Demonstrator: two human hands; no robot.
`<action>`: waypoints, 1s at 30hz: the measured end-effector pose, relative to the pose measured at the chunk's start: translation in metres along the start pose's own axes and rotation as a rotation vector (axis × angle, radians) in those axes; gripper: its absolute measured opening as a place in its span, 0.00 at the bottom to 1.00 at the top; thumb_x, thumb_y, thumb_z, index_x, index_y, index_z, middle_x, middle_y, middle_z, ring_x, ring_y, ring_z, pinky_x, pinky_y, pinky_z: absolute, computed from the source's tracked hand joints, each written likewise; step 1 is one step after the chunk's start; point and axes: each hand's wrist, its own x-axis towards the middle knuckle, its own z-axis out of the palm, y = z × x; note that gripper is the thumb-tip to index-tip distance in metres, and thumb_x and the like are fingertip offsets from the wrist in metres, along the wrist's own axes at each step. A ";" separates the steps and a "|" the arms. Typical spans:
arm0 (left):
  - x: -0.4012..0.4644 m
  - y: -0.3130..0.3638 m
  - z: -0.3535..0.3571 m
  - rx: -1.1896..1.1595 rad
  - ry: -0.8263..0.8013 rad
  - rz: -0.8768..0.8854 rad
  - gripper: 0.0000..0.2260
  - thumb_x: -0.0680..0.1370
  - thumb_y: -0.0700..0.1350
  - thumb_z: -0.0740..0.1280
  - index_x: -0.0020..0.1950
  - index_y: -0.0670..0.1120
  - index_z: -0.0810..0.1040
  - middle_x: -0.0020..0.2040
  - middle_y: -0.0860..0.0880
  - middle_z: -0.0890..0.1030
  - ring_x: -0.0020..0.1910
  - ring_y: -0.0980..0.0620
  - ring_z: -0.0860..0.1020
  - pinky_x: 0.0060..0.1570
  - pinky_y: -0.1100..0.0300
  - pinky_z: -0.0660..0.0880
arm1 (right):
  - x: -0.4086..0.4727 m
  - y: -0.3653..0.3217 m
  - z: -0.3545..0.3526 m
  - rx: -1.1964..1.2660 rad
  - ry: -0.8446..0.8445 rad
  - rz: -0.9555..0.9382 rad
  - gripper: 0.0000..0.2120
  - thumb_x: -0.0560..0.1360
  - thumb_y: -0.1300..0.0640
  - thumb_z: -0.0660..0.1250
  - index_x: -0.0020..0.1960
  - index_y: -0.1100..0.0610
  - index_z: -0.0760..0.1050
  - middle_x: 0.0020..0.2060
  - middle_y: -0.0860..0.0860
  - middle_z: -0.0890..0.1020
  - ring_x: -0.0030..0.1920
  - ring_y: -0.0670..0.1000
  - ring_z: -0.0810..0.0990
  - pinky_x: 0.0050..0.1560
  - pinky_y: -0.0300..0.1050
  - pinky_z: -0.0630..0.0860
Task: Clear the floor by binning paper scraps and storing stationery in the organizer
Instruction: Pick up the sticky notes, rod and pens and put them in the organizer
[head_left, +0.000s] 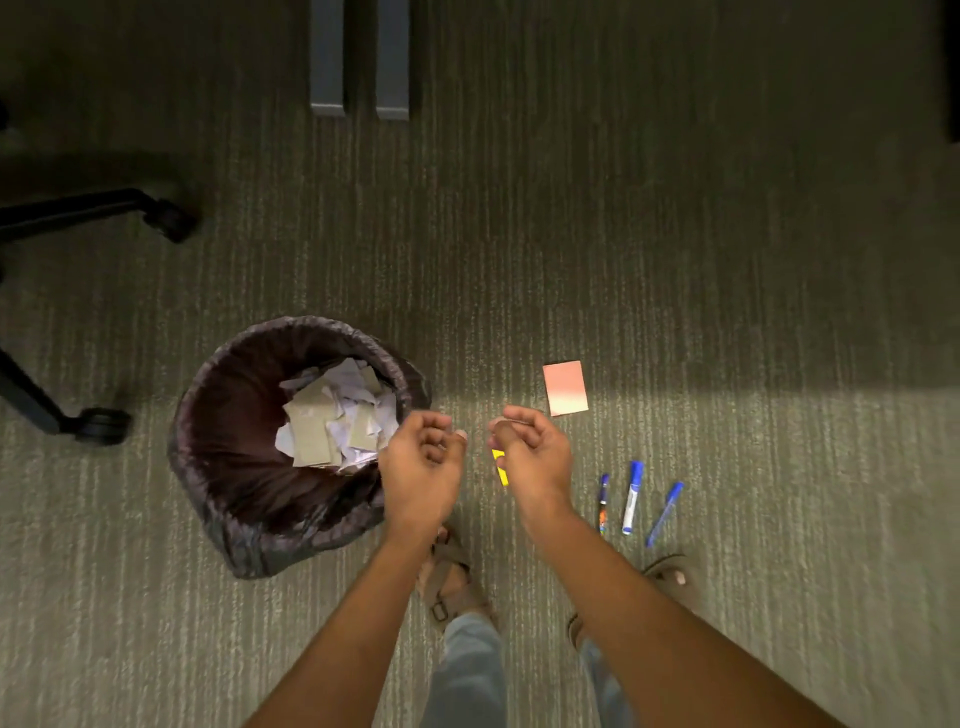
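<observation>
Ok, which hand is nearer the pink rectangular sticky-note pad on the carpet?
Right. The right hand hangs just below-left of the pink rectangular sticky-note pad; the left hand is farther left, beside the rim of the black-lined waste bin.

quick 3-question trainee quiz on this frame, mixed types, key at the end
1. True or false: the round bin with a dark plastic liner already holds paper scraps.
2. How many blue-capped pens and markers lie side by side on the carpet?
3. The pink rectangular sticky-note pad lies: A) in the bin, B) on the carpet beyond the right hand, C) under the left hand.

Key: 1 true; 2 three; 3 B.
</observation>
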 end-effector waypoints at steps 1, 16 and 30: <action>-0.004 -0.003 0.014 0.032 -0.034 0.016 0.05 0.73 0.38 0.71 0.45 0.46 0.76 0.31 0.51 0.75 0.28 0.58 0.73 0.34 0.57 0.75 | 0.006 0.005 -0.015 0.009 0.015 0.008 0.09 0.73 0.66 0.70 0.45 0.52 0.77 0.38 0.55 0.84 0.36 0.49 0.82 0.37 0.40 0.75; 0.046 -0.195 0.172 0.836 -0.241 0.380 0.22 0.66 0.47 0.76 0.58 0.45 0.75 0.58 0.46 0.75 0.59 0.43 0.72 0.54 0.51 0.71 | 0.169 0.184 -0.139 -0.037 0.175 -0.011 0.08 0.75 0.62 0.69 0.42 0.50 0.77 0.39 0.53 0.82 0.38 0.53 0.81 0.42 0.48 0.76; 0.098 -0.237 0.203 0.833 -0.280 0.327 0.08 0.68 0.42 0.75 0.45 0.46 0.80 0.48 0.44 0.78 0.48 0.44 0.77 0.45 0.54 0.73 | 0.295 0.173 -0.117 -0.900 0.289 -0.438 0.28 0.68 0.42 0.74 0.61 0.56 0.76 0.54 0.53 0.81 0.54 0.54 0.78 0.49 0.47 0.74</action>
